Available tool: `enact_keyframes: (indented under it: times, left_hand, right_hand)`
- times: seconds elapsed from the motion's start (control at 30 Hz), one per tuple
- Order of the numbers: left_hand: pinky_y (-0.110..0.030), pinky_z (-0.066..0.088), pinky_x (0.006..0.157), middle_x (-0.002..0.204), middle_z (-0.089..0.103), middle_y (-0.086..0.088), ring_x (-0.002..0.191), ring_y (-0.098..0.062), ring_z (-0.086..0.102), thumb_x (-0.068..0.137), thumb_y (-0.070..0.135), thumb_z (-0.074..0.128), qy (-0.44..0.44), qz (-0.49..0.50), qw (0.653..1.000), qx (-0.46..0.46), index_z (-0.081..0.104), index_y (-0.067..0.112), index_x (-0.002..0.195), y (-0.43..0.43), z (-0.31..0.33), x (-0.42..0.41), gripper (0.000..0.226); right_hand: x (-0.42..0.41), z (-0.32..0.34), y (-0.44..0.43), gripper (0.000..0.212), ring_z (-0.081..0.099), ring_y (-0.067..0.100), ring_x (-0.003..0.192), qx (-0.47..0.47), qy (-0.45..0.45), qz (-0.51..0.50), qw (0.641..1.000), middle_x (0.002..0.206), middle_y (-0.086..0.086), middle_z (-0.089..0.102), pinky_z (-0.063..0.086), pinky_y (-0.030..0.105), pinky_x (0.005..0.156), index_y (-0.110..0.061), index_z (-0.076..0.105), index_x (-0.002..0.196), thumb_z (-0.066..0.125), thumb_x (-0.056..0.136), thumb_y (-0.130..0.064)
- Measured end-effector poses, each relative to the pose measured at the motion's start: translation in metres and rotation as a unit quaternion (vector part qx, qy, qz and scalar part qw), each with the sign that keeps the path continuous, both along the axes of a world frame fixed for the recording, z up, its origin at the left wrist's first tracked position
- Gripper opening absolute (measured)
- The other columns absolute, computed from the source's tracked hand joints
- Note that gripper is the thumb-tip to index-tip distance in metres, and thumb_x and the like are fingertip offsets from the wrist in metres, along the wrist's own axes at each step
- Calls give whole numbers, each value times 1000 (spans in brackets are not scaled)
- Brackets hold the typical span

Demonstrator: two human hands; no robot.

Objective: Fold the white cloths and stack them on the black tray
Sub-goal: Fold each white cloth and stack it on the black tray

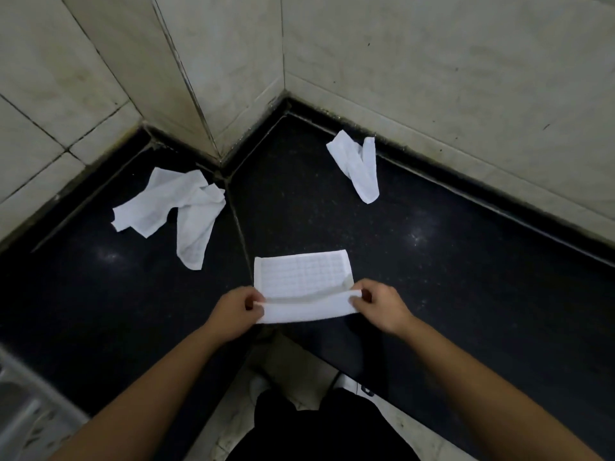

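Observation:
A white waffle-weave cloth (301,277) lies flat on the black counter (432,261) near its front edge. Its near edge is lifted and turned over. My left hand (238,307) pinches the near left corner and my right hand (376,302) pinches the near right corner. A crumpled white cloth (176,207) lies at the back left of the counter. Another crumpled white cloth (357,164) lies at the back right, close to the wall. No black tray is in view.
Pale tiled walls (432,61) close in the counter at the back, with a corner pillar (213,78) jutting out in the middle. A grey metal object (23,404) shows at the bottom left. Below the counter edge are the floor and my dark clothes.

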State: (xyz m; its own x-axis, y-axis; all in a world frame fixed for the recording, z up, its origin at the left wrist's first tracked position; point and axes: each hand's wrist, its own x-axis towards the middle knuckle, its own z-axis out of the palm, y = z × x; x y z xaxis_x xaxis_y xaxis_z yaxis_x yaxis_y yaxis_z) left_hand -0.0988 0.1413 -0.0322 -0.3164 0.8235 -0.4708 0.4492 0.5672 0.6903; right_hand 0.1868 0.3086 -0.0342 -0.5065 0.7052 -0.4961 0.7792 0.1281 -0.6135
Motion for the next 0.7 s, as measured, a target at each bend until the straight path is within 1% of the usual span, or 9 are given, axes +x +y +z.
enact_keyframes:
  times: [0.07,0.13,0.2,0.27,0.37,0.47,0.57,0.63,0.7]
  left_hand:
    - [-31,52,84,91,66,3,88,-15,64,86,9,71,-42,116,992,6,70,21,96,15,-2,-7,16]
    - [-35,54,87,96,67,-1,92,-17,64,85,12,74,-85,202,976,6,68,19,103,30,-7,-12,20]
    - [-37,54,88,99,67,-5,94,-18,65,84,15,76,-92,249,964,8,67,19,103,41,-13,-15,22]
    - [-33,52,87,98,68,-4,92,-17,65,83,16,77,-72,274,959,11,67,18,101,50,-17,-16,20]
    - [-31,51,86,94,68,-3,91,-17,65,84,16,76,-57,292,955,16,68,19,96,63,-25,-18,15]
    - [-33,52,87,86,66,1,84,-14,62,84,16,74,-34,288,957,16,69,17,99,70,-32,-19,16]
    - [-36,53,88,83,65,3,81,-14,61,85,17,73,-1,269,963,22,69,19,99,73,-38,-20,15]
    - [-37,52,88,84,65,3,82,-15,61,87,19,71,17,255,967,18,68,20,101,74,-41,-20,15]
    - [-37,52,89,92,64,2,89,-17,62,88,24,70,45,236,971,15,66,21,109,75,-39,-21,22]
  right_hand:
    - [-14,-2,12,15,67,9,87,-26,45,-95,994,90,-10,70,55,27,80,-35,65,99,71,89,-25]
    - [-27,-3,23,15,69,9,88,-54,70,-163,983,90,-7,72,57,27,82,-33,67,99,74,88,-25]
    - [-38,-4,31,12,69,9,87,-73,81,-210,972,91,-7,73,56,23,76,-32,68,96,75,88,-26]
    - [-46,-7,38,8,69,9,88,-73,73,-236,966,91,-7,72,53,20,74,-31,68,93,73,89,-27]
    - [-54,-15,45,5,68,9,88,-56,60,-254,964,91,-8,72,53,23,79,-29,70,94,71,89,-30]
    - [-59,-21,50,8,66,8,88,-50,59,-264,962,91,-10,70,50,20,76,-29,70,97,69,90,-33]
    - [-63,-27,54,14,66,9,89,-40,54,-257,964,91,-9,70,51,21,78,-26,72,102,68,91,-34]
    - [-65,-30,56,16,65,8,88,-39,41,-248,967,91,-11,70,48,19,74,-26,72,105,66,92,-34]
    - [-66,-30,56,19,65,10,92,-32,28,-230,972,94,-10,69,48,21,75,-26,70,108,65,92,-35]
